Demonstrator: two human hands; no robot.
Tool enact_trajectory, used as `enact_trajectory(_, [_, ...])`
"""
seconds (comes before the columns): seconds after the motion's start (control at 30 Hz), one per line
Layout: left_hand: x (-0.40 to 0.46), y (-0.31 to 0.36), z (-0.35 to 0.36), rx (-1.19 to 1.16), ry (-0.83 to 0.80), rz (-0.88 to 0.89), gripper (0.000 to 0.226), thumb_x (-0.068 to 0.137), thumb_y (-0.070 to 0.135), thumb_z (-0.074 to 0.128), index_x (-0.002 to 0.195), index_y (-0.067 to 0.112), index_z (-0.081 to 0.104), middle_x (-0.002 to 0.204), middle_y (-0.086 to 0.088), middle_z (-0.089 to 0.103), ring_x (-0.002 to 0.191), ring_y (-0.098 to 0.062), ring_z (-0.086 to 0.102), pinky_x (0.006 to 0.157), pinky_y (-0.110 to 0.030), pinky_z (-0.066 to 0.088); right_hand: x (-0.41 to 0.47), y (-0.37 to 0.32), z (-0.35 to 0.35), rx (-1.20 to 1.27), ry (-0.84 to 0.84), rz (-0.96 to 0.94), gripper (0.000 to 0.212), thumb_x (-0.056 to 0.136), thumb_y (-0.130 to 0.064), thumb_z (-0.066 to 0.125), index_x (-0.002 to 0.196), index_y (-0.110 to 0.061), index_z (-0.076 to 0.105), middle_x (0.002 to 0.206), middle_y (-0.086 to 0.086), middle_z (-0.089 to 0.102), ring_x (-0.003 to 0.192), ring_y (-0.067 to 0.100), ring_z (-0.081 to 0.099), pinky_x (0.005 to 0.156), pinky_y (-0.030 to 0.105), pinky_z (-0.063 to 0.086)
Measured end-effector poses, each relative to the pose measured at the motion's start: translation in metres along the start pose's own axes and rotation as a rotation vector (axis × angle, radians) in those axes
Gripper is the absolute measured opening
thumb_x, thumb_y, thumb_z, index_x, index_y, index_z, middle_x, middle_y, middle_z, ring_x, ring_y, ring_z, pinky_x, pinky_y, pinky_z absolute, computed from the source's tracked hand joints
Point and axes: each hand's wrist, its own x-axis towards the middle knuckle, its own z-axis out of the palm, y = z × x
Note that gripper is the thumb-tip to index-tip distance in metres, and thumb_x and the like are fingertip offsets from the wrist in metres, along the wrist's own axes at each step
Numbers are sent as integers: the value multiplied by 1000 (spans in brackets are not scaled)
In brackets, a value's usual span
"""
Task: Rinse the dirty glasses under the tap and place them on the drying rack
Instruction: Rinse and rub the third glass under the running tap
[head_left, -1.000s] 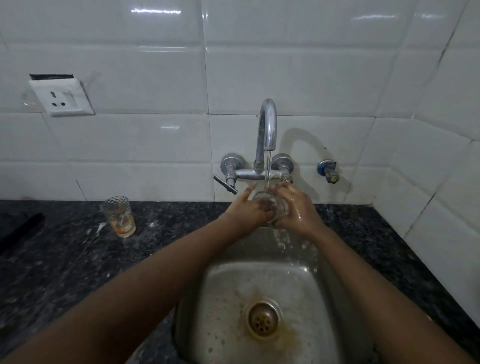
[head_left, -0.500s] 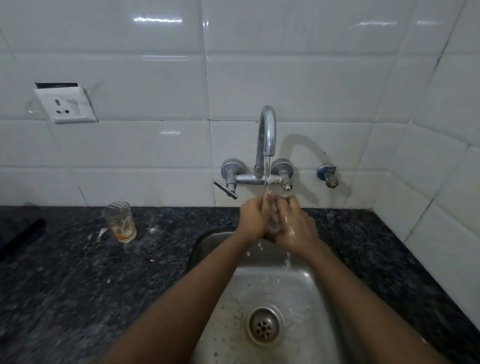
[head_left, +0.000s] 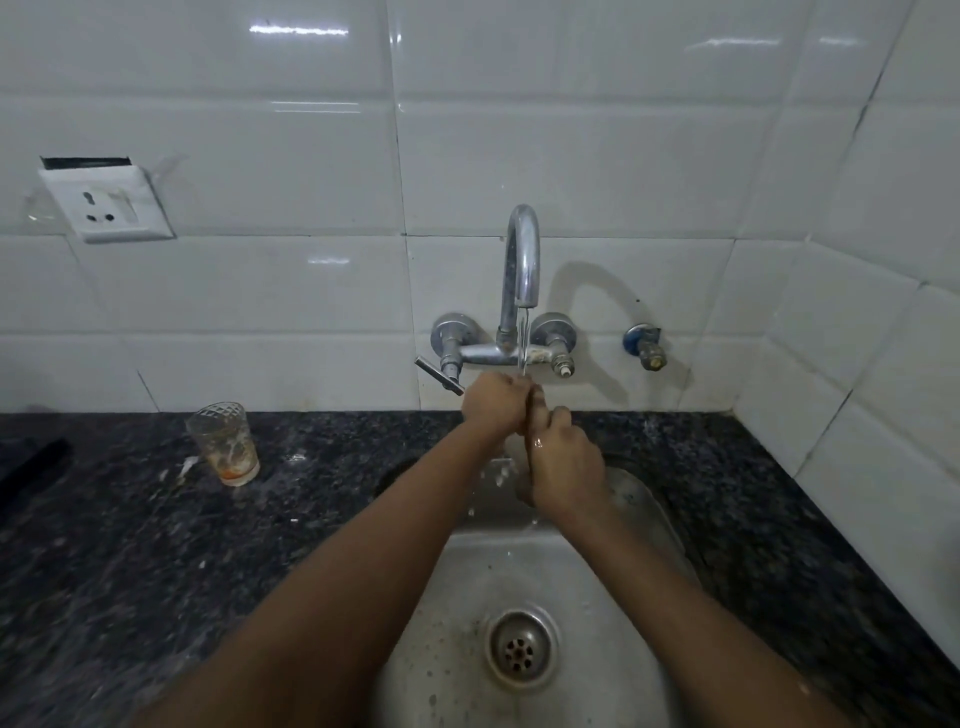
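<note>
White-tiled sink corner, tap (head_left: 522, 270) running.
Your left hand (head_left: 491, 402) and right hand (head_left: 563, 462) press together under the stream; any glass between them is hidden. Dirty glass (head_left: 223, 441) waits far-left on bench (head_left: 130, 519): light, brittle, slippery wet; grip its sidewall.

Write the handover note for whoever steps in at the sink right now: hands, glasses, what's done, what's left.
Left hand and right hand are closed together under the running tap, over the sink. Whatever they hold is hidden between them; presumably a glass, mid-rinse.
A dirty glass with orange residue stands upright on the counter, left of the sink, untouched.
No drying rack in view.
Left: finish this rinse, rack it, then rinse and rack the counter glass.
</note>
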Motion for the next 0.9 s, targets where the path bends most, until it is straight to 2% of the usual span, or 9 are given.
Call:
enact_trajectory(0.07, [-2, -3, -1, -163, -23, 31, 43, 95, 31, 48, 59, 10, 56, 57, -6, 57, 51, -17, 57, 60, -32, 49, 1, 6, 2, 112, 19, -45, 104, 72, -27, 74, 149, -15, 4, 128, 15, 46, 104, 32, 57, 79, 38, 49])
enact_trajectory(0.2, [-5, -19, -8, -560, -70, -24, 43, 93, 34, 52, 56, 13, 51, 47, 0, 49, 33, -5, 43, 42, -20, 40, 6, 34, -8, 1393, -448, 74, 74, 73, -11, 72, 138, -17, 36, 120, 14, 58, 89, 28, 65, 73, 43, 57])
enact_trajectory(0.27, [-5, -20, -9, -658, -85, -27, 44, 90, 37, 56, 53, 15, 50, 46, 2, 49, 41, -11, 45, 47, -23, 42, 3, 35, -6, 1705, -586, 114, 52, 74, -11, 68, 123, -6, 51, 101, 21, 64, 74, 28, 66, 62, 38, 57])
enact_trajectory(0.37, [5, -14, -9, -415, -60, 19, 43, 91, 34, 55, 55, 12, 51, 55, -5, 53, 50, -19, 50, 57, -28, 47, 5, 22, -4, 1461, -468, 239, 56, 78, -4, 67, 128, -9, 43, 94, 16, 65, 73, 28, 66, 64, 38, 54])
enact_trajectory(0.47, [8, -8, -3, 93, -6, 17, 44, 93, 35, 49, 56, 11, 53, 63, -9, 58, 66, -26, 60, 70, -31, 48, 6, 4, 11, 385, -116, 99, 98, 71, -19, 78, 145, -14, 14, 117, 16, 54, 100, 34, 60, 78, 36, 49])
enact_trajectory(0.5, [6, -9, -2, 151, 39, 22, 45, 93, 36, 49, 54, 13, 52, 59, -7, 56, 64, -25, 58, 68, -30, 47, 3, 2, 16, 329, -62, 70, 105, 69, -22, 79, 147, -15, 9, 120, 16, 52, 103, 35, 59, 80, 36, 49])
enact_trajectory(0.67, [-7, -27, -8, -470, -37, 36, 47, 89, 30, 59, 48, 14, 45, 40, 2, 45, 32, -8, 38, 42, -19, 36, 3, 24, 7, 1642, -533, 175, 44, 72, -7, 68, 114, -6, 55, 89, 14, 70, 71, 26, 68, 67, 41, 56])
enact_trajectory(0.73, [-10, -27, -9, -474, -104, 70, 46, 92, 28, 56, 49, 14, 46, 38, 4, 45, 30, -5, 39, 39, -16, 37, 4, 28, 7, 1713, -567, 243, 44, 71, -5, 68, 113, -4, 56, 89, 15, 69, 71, 26, 68, 64, 39, 57])
enact_trajectory(0.9, [-3, -9, -4, -22, -163, 84, 47, 97, 33, 43, 56, 12, 52, 55, -7, 58, 58, -22, 58, 72, -34, 52, -6, -2, 12, 310, -53, 141, 94, 72, -20, 77, 144, -13, 17, 121, 12, 51, 103, 29, 59, 81, 36, 50])
